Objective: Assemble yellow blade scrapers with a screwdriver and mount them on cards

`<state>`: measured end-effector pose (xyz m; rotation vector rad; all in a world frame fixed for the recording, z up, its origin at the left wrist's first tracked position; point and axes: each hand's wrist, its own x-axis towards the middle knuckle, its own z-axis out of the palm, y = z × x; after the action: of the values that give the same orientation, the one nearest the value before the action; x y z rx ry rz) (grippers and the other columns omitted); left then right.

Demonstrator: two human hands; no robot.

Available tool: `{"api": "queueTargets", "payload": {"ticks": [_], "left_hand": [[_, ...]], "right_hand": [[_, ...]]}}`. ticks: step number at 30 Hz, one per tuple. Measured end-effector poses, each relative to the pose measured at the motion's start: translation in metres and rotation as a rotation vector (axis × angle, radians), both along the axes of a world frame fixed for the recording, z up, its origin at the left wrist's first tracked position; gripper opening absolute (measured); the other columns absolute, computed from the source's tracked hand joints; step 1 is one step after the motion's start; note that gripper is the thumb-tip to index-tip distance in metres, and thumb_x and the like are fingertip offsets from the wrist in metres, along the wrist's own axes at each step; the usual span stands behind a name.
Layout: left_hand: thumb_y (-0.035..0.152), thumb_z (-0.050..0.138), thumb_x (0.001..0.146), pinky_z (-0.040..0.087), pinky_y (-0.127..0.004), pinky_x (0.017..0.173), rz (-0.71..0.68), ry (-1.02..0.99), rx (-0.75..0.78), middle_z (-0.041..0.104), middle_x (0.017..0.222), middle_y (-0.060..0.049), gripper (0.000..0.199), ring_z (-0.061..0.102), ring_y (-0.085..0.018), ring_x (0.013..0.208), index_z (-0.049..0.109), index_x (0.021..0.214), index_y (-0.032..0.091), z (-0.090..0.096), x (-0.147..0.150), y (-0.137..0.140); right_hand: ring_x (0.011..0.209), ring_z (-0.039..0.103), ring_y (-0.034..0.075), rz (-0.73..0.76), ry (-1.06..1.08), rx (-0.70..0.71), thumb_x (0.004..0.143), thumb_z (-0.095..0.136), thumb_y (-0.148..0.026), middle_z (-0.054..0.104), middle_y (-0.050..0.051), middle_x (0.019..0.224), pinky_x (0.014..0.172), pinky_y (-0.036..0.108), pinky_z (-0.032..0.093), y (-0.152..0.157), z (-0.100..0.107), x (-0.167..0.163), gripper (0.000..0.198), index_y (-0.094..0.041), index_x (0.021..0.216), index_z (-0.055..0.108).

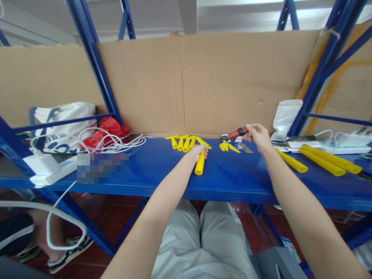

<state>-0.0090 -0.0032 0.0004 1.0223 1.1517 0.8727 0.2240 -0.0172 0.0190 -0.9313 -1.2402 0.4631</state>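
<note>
Left fingers (206, 152) wrap a bright yellow tube (199, 164), its near end hollow.

Behind the back edge of the blue shelf (145, 166) stands a brown cardboard panel (232, 77), creased vertically, between a left post (95, 58) and a right post (322, 77), both blue. Below the front edge lies dark red tiled floor (116, 205); overhead, a pale ceiling (157, 17) with a beam (187, 15).

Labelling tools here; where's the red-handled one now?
In the head view, the red-handled tool is right of centre, in the right hand, shaft toward the left hand.
</note>
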Motion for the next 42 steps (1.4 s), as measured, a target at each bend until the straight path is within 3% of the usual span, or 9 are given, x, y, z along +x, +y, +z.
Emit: {"api": "queueTargets", "payload": {"ticks": [4,14,23,30,35,42], "left_hand": [[0.003,0.041,0.084,0.028,-0.018,0.039,-0.006,0.010,0.007,0.038,0.044,0.006,0.022,0.032,-0.005,0.035,0.043,0.067,0.017,0.002,0.001,-0.003],[0.004,0.040,0.085,0.029,-0.019,0.040,0.007,0.040,0.016,0.038,0.043,0.006,0.023,0.034,-0.005,0.035,0.042,0.067,0.018,0.003,0.000,-0.003],[0.003,0.040,0.085,0.028,-0.019,0.040,-0.009,0.060,0.039,0.039,0.045,0.006,0.024,0.033,-0.005,0.036,0.040,0.065,0.018,0.003,0.000,-0.004],[0.003,0.041,0.084,0.028,-0.018,0.039,-0.010,0.053,0.031,0.038,0.043,0.006,0.022,0.033,-0.005,0.036,0.042,0.067,0.018,0.001,0.001,-0.001],[0.004,0.040,0.086,0.029,-0.017,0.040,-0.016,0.051,0.024,0.038,0.043,0.007,0.023,0.033,-0.005,0.035,0.042,0.067,0.017,0.001,0.001,-0.001],[0.003,0.041,0.084,0.028,-0.019,0.040,-0.002,0.041,0.034,0.038,0.044,0.006,0.024,0.033,-0.005,0.036,0.040,0.065,0.018,0.002,0.002,-0.002]], "right_hand": [[0.033,0.037,0.008,0.000,0.015,-0.006,0.071,0.068,-0.046,0.043,-0.008,0.040,0.035,0.021,0.027,-0.003,0.001,-0.002,0.033,-0.022,0.066,0.046],[0.031,0.036,0.009,-0.063,0.023,-0.084,0.074,0.059,-0.023,0.043,-0.008,0.040,0.033,0.023,0.026,-0.005,0.006,-0.009,0.013,-0.023,0.070,0.047],[0.026,0.032,0.005,0.039,0.133,-0.079,0.066,0.073,-0.047,0.039,-0.008,0.036,0.027,0.019,0.023,-0.010,0.005,-0.009,0.035,-0.020,0.064,0.051],[0.043,0.053,0.007,0.305,0.185,-0.106,0.068,0.075,-0.041,0.058,-0.003,0.053,0.042,0.018,0.045,-0.012,0.010,-0.006,0.028,-0.019,0.071,0.057],[0.038,0.048,0.007,0.241,0.181,-0.043,0.065,0.076,-0.044,0.052,-0.006,0.047,0.037,0.018,0.039,-0.006,0.005,-0.004,0.035,-0.020,0.066,0.051],[0.033,0.043,0.008,0.197,0.207,-0.072,0.065,0.075,-0.048,0.044,-0.008,0.040,0.033,0.019,0.035,-0.003,0.003,-0.003,0.038,-0.021,0.068,0.049]]}}
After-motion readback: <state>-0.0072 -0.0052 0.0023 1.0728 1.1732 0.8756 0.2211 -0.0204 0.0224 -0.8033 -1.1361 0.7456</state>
